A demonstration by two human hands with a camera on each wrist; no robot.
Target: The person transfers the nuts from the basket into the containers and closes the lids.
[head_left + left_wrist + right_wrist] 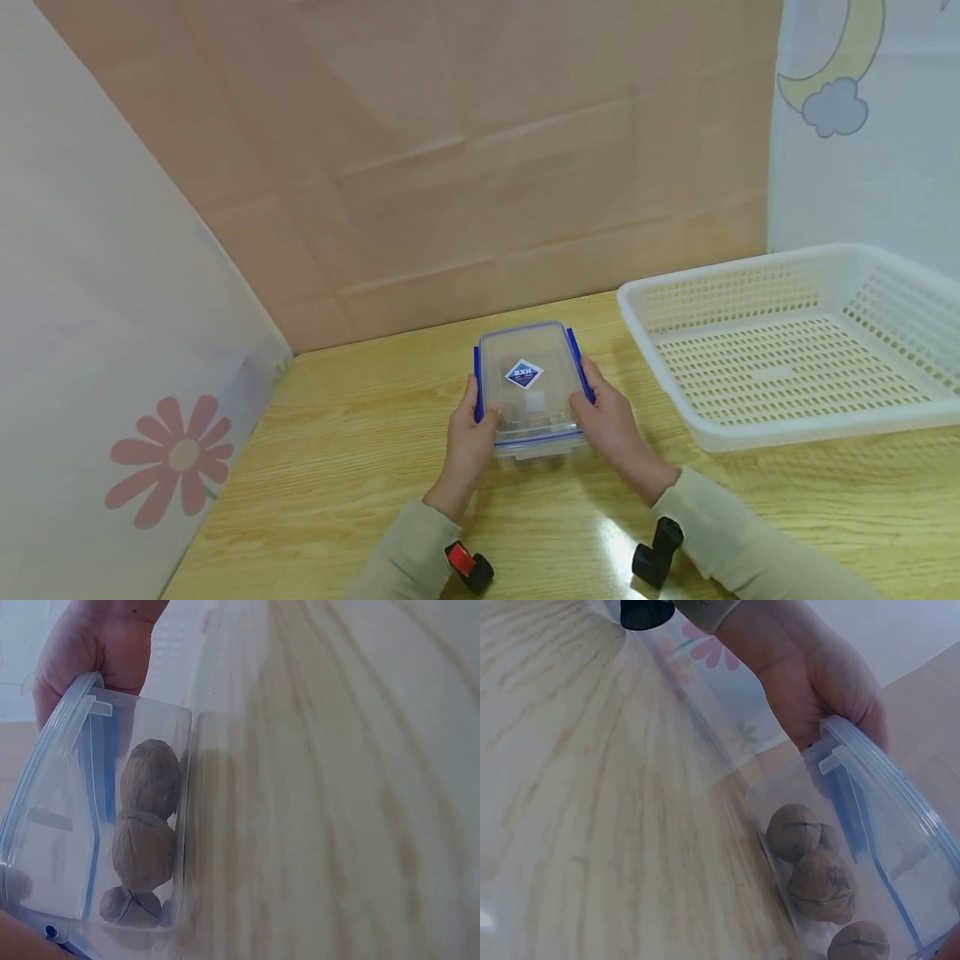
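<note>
2 hands [468,437] gripping container [531,388] sides, basket [787,433] near right

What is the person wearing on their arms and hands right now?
Both hands are bare: no gloves or rings show on the left hand or the right hand. Both arms wear long beige sleeves reaching the wrists. Under the left wrist sits a black and red camera mount, under the right a black one.
</note>
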